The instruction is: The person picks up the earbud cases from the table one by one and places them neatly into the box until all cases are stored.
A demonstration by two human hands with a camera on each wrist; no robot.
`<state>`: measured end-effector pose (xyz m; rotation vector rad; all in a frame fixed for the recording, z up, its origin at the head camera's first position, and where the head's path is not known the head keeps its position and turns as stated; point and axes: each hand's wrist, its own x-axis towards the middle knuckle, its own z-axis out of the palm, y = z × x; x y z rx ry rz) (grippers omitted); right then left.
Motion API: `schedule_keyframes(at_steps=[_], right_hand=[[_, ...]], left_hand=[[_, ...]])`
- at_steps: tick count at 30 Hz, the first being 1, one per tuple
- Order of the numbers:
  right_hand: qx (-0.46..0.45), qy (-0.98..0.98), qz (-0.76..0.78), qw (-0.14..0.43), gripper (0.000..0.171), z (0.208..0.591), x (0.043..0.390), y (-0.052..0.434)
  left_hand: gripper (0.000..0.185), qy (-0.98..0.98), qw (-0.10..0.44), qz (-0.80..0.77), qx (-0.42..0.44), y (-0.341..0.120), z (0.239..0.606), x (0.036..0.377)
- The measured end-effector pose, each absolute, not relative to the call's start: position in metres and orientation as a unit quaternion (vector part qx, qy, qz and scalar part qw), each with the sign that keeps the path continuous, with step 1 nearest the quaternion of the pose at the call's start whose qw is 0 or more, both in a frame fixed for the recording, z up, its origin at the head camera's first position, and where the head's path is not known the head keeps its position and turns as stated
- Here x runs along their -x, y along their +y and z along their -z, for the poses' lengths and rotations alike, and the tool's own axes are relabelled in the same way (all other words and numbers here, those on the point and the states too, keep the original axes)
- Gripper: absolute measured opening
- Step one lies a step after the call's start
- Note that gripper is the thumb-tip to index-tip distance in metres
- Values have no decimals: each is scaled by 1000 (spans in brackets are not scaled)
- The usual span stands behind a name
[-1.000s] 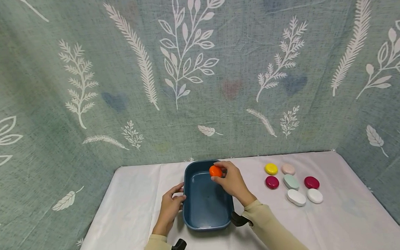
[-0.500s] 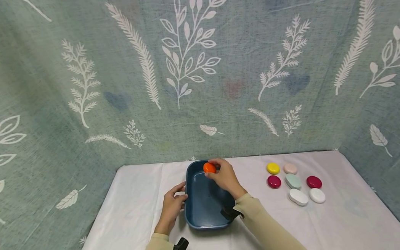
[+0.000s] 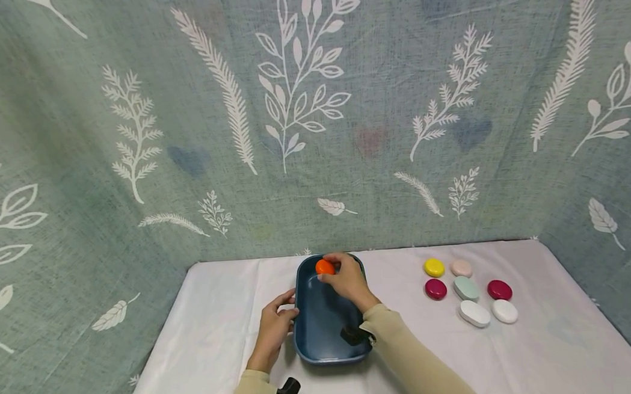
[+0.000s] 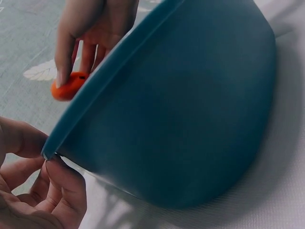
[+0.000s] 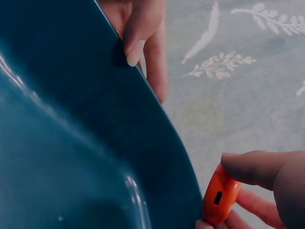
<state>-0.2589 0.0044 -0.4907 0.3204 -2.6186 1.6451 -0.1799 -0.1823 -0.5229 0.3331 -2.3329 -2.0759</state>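
A deep blue rectangular plastic tub (image 3: 323, 320) with rounded corners stands on the white-covered table. My left hand (image 3: 273, 327) pinches the tub's left rim, with thumb on the inner side and fingers outside, as the right wrist view shows. Between thumb and fingers, my right hand (image 3: 349, 279) holds a small rounded orange case (image 5: 221, 195) at the tub's far end. A dark slot marks the side of the case. In the left wrist view the orange case (image 4: 69, 87) shows at the rim, partly covered by the tub wall.
To the right lie several small rounded cases: yellow (image 3: 434, 267), pink (image 3: 461, 267), two dark red, mint (image 3: 466, 288) and two white. Leaf-patterned green cloth (image 3: 311, 131) rises behind the table and along both sides.
My right hand has moved left across the tub's far end with the orange case, toward the far left corner. The left hand keeps its grip on the rim.
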Motion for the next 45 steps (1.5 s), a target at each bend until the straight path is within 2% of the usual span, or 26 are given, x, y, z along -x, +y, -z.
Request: schedule_keyframes(at_steps=[23, 33, 45], right_hand=[[-109, -836, -537, -4, 45, 506, 264, -10], [-149, -863, -483, 9, 44, 513, 264, -13], [-146, -863, -483, 7, 38, 510, 263, -10]], left_hand=[[53, -734, 1, 672, -99, -183, 524, 179], [53, -733, 3, 673, -100, -182, 525, 181], [53, -726, 5, 680, -97, -184, 527, 182]])
